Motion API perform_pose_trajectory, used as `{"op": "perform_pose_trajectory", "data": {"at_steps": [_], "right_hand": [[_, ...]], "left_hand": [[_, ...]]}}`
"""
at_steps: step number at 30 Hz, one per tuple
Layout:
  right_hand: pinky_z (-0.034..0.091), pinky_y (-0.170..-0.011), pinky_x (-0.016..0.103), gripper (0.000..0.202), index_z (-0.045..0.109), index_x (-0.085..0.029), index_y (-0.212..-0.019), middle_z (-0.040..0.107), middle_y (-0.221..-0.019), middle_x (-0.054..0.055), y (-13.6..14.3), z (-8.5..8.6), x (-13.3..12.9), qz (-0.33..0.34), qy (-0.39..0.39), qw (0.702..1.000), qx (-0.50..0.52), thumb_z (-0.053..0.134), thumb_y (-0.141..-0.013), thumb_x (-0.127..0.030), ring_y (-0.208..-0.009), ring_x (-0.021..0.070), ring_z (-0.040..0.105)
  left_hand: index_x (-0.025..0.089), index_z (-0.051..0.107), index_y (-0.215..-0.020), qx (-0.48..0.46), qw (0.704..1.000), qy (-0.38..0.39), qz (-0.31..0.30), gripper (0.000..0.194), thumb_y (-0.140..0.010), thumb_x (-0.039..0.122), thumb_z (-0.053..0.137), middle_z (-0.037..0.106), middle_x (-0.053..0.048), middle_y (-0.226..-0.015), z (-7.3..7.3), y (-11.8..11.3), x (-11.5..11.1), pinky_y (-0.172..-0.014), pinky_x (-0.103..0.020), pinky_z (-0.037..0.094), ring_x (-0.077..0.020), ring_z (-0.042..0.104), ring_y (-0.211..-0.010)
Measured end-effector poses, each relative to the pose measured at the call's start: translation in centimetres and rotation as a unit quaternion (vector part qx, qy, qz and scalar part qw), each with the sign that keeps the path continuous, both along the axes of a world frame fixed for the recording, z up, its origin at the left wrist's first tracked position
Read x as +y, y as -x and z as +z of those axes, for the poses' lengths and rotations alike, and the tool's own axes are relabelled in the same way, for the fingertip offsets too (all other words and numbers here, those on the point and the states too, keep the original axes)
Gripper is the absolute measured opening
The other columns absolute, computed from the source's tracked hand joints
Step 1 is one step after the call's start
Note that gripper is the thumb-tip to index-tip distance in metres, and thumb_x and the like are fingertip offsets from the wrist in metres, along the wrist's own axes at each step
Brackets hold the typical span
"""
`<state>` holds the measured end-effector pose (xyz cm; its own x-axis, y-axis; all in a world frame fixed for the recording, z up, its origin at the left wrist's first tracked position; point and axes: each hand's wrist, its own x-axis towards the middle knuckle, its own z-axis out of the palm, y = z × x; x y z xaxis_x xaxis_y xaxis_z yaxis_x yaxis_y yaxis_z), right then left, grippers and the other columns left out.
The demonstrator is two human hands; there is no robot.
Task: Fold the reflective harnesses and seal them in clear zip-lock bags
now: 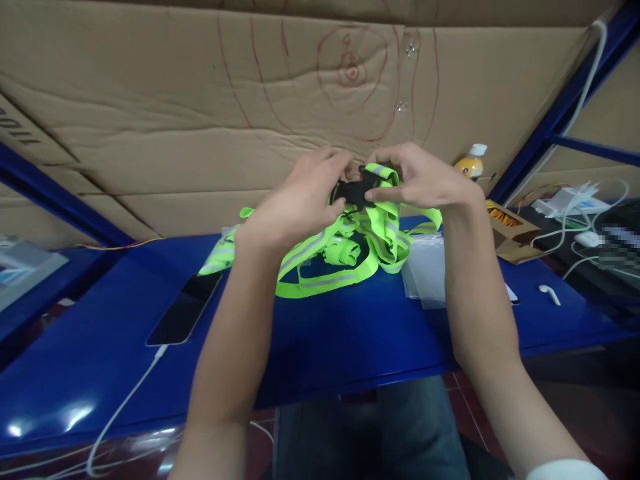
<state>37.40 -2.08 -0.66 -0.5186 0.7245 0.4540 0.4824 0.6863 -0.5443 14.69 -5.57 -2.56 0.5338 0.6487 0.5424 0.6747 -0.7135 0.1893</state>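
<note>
The straps [387, 230] are neon yellow-green, striped lengthwise in silver-grey; the buckle [356, 193] is black. The table [350, 347] is blue, the brown cardboard [175, 160] patterned with red rings, the cable [120, 413] white.

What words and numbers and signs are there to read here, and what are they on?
"1100", probably: tilted, upside down and cut off at the left edge, on the cardboard.
A red mark like "G" or "9", drawn on the cardboard; I can't tell which.
Bottle: label too small and blurred to read.
Green strap and black buckle: no writing I can make out.
</note>
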Motion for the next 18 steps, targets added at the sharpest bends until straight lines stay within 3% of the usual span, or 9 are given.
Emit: {"op": "perform_pose_trajectory", "data": {"at_steps": [6,13,18], "right_hand": [[0.053,-0.068,0.036,0.029,0.070,-0.024,-0.086,0.072,-0.085,0.002,-0.5,-0.3,0.9,0.052,0.021,0.998,0.032,0.088,-0.078,-0.046,-0.084,0.0242,0.064],[0.056,-0.070,0.037,0.030,0.073,-0.025,-0.088,0.075,-0.087,0.003,-1.2,-0.7,1.9,0.087,0.002,0.996,0.027,0.089,-0.077,-0.047,-0.087,0.0259,0.067],[0.057,-0.074,0.040,0.027,0.074,-0.024,-0.089,0.075,-0.088,0.003,-1.2,-0.7,1.7,0.087,-0.006,0.996,0.018,0.088,-0.079,-0.045,-0.087,0.0264,0.067]], "left_hand": [[0.027,0.067,-0.108,-0.048,0.998,-0.038,-0.003,0.025,-0.085,0.023,0.076,0.074,-0.006,-0.115,0.0,-0.3,0.4,-0.109,-0.047,0.049,-0.0344,0.066,-0.122],[0.025,0.070,-0.101,0.000,0.997,-0.078,0.006,0.016,-0.085,0.021,0.072,0.080,-0.003,-0.100,0.6,-0.5,-0.4,-0.083,-0.040,0.053,-0.0263,0.074,-0.093],[0.027,0.072,-0.099,-0.002,0.998,-0.069,0.001,0.015,-0.085,0.025,0.074,0.079,-0.003,-0.098,0.4,-0.2,-0.1,-0.084,-0.040,0.053,-0.0265,0.073,-0.093]]}}
